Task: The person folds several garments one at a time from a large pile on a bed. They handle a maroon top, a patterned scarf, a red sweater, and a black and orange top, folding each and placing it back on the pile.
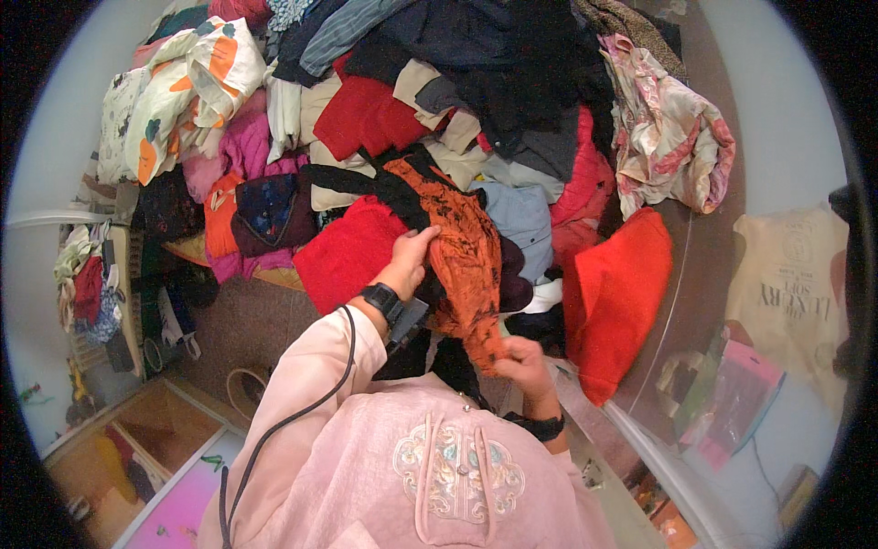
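Note:
Stretched in front of me is an orange garment with black markings (463,240), its upper end trailing into black fabric on the pile. My left hand (410,259) grips its left edge about halfway down, thumb uppermost. The narrow lower end is pinched in my right hand (523,366), close to my body. A bright red folded cloth (353,247) lies just left of the garment. To its right are a light blue denim-like garment (516,223) and a red-orange piece of clothing (621,295).
Heaped clothes include a carrot-print cloth (195,89), dark garments (494,41) and a floral fabric (669,137). A beige printed bag (785,288) and pink-edged plastic packaging (741,391) lie right. An open drawer (161,425) stands lower left. A black cable (302,418) runs along my left arm.

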`<control>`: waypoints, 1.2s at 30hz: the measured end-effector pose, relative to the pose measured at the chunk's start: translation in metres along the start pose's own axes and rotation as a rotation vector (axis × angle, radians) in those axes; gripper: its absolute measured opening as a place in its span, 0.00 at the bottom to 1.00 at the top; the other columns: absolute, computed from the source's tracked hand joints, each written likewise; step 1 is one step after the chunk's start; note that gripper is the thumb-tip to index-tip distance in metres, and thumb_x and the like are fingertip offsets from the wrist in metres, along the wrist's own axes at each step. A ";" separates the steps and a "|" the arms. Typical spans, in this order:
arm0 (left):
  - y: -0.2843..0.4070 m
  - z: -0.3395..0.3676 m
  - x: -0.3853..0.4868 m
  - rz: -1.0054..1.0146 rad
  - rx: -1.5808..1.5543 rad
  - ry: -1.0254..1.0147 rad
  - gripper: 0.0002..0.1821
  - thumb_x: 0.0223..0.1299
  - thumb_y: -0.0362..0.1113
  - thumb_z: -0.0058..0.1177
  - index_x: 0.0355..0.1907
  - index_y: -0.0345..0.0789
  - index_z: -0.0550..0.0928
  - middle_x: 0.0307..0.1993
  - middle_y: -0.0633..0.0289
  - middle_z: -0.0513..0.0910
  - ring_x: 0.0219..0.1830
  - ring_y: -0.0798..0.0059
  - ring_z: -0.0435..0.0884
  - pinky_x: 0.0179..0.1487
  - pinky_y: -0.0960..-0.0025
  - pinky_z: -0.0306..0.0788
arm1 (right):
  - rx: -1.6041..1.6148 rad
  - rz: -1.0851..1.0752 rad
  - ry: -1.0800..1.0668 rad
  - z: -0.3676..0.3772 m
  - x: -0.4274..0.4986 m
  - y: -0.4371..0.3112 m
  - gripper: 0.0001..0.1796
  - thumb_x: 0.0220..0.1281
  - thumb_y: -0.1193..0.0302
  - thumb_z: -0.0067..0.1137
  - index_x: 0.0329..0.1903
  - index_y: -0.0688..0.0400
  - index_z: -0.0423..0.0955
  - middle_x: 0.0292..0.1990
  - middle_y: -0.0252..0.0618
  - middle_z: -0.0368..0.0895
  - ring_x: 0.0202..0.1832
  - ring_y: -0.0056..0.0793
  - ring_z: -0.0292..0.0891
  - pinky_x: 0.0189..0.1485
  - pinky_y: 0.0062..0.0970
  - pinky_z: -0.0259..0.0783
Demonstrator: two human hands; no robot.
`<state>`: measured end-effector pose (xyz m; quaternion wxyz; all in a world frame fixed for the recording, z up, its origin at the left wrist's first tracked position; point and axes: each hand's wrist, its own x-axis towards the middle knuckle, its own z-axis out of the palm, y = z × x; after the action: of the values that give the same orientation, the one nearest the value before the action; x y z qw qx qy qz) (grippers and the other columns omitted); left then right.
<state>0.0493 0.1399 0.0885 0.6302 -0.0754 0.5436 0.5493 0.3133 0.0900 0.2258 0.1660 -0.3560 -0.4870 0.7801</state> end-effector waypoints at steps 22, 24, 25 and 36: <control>0.112 -0.006 -0.138 0.934 0.795 -0.184 0.15 0.53 0.22 0.46 0.45 0.31 0.77 0.37 0.70 0.77 0.35 0.87 0.72 0.41 0.81 0.67 | 0.173 -0.416 0.542 -0.037 0.039 -0.051 0.05 0.65 0.71 0.45 0.39 0.59 0.67 0.33 0.30 0.72 0.35 0.18 0.70 0.40 0.19 0.67; 0.071 -0.048 -0.130 0.659 0.813 0.032 0.17 0.50 0.21 0.45 0.45 0.31 0.77 0.33 0.71 0.77 0.34 0.86 0.72 0.41 0.80 0.68 | 0.207 -0.316 0.494 -0.030 0.044 -0.026 0.04 0.65 0.72 0.44 0.37 0.58 0.67 0.29 0.27 0.69 0.32 0.14 0.66 0.37 0.15 0.64; 0.049 -0.065 -0.124 0.612 0.621 0.086 0.17 0.48 0.21 0.46 0.44 0.32 0.77 0.35 0.70 0.76 0.33 0.85 0.71 0.40 0.80 0.68 | 0.331 -0.196 0.418 -0.027 0.042 -0.015 0.04 0.65 0.72 0.45 0.35 0.58 0.67 0.28 0.25 0.68 0.30 0.12 0.64 0.36 0.14 0.61; -0.037 -0.102 -0.076 -0.006 -0.596 -0.027 0.19 0.48 0.29 0.36 0.44 0.28 0.74 0.47 0.52 0.76 0.53 0.58 0.72 0.60 0.55 0.63 | 0.001 0.108 0.242 -0.018 0.037 0.051 0.09 0.58 0.72 0.55 0.38 0.61 0.67 0.31 0.28 0.71 0.35 0.16 0.66 0.39 0.17 0.64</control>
<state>0.0309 0.0087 0.0872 0.5891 -0.2512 0.3497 0.6838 0.3045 0.1000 0.1617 0.1815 -0.4733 -0.4431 0.7394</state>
